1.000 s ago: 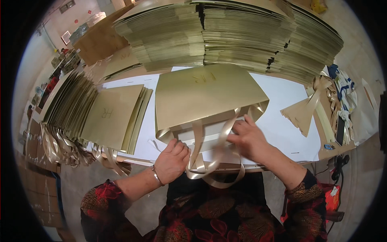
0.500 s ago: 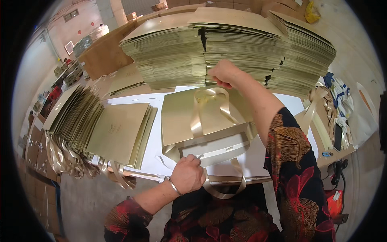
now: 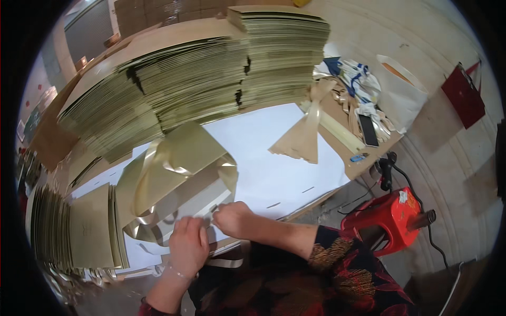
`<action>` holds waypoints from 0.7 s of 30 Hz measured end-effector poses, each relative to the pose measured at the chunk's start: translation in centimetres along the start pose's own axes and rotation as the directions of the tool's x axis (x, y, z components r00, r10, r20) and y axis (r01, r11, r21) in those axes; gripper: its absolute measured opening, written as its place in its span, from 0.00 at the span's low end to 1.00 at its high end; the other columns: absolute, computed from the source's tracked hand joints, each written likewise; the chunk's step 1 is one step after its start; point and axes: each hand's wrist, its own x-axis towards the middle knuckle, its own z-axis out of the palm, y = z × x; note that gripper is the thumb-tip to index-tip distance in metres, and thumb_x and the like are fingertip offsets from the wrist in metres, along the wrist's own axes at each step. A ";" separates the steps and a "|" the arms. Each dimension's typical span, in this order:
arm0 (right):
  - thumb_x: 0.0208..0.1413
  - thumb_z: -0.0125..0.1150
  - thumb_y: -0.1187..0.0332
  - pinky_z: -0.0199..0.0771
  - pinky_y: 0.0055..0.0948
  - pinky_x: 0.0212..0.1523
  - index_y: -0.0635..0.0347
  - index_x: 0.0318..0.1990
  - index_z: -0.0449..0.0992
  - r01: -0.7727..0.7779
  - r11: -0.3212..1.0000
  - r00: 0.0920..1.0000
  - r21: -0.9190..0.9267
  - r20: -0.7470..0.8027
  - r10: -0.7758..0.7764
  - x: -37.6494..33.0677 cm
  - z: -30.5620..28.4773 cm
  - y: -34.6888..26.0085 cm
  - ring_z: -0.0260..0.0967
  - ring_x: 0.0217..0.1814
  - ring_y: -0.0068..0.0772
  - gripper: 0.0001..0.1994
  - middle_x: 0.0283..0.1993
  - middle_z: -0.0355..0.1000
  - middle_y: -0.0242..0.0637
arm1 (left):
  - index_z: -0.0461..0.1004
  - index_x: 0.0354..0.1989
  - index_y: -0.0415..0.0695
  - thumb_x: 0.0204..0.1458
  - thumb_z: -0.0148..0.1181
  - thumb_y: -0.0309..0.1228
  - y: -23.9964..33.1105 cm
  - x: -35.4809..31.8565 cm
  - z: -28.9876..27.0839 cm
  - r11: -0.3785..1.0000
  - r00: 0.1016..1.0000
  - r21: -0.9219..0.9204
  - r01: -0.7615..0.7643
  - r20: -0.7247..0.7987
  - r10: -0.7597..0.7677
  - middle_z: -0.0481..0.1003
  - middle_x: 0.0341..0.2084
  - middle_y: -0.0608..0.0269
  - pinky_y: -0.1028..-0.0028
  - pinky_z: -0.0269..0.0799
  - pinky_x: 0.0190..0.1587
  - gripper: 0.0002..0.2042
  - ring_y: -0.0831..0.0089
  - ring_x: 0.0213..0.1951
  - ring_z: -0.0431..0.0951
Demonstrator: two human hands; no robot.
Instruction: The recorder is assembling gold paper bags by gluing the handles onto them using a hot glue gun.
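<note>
A gold paper gift bag (image 3: 197, 150) lies on the table in front of me, its opening toward me and its pale inside showing. One ribbon handle (image 3: 147, 176) loops over its upper panel. Another satin ribbon (image 3: 225, 262) hangs below the near rim. My left hand (image 3: 188, 243) is closed over that rim, fingers bent and pointing away from me. Close beside it, my right hand (image 3: 235, 220) has its fingers curled in a pinch at the same edge. The fingertips are partly hidden.
Tall stacks of flat gold bags (image 3: 195, 79) line the back. Finished-looking bags with ribbons (image 3: 92, 226) stand at left. White sheets (image 3: 263, 147) cover the tabletop. Loose ribbon (image 3: 303, 134), a phone (image 3: 368, 130) and cloths lie at right, above a red stool (image 3: 387, 218).
My right hand has come back from the rear stacks to the bag's near rim, beside my left hand. The view has swung right, and the bag appears more tilted.
</note>
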 end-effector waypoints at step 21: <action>0.49 0.55 0.71 0.76 0.40 0.46 0.64 0.37 0.79 -0.865 0.355 0.490 -0.354 -0.449 0.747 -14.3 -14.8 31.2 0.76 0.43 0.51 0.10 0.40 0.77 0.52 | 0.75 0.28 0.37 0.39 0.53 0.18 -2.9 1.6 8.1 0.964 0.971 -0.257 -0.074 -0.238 0.011 0.73 0.39 0.51 0.59 0.67 0.47 0.07 0.52 0.42 0.69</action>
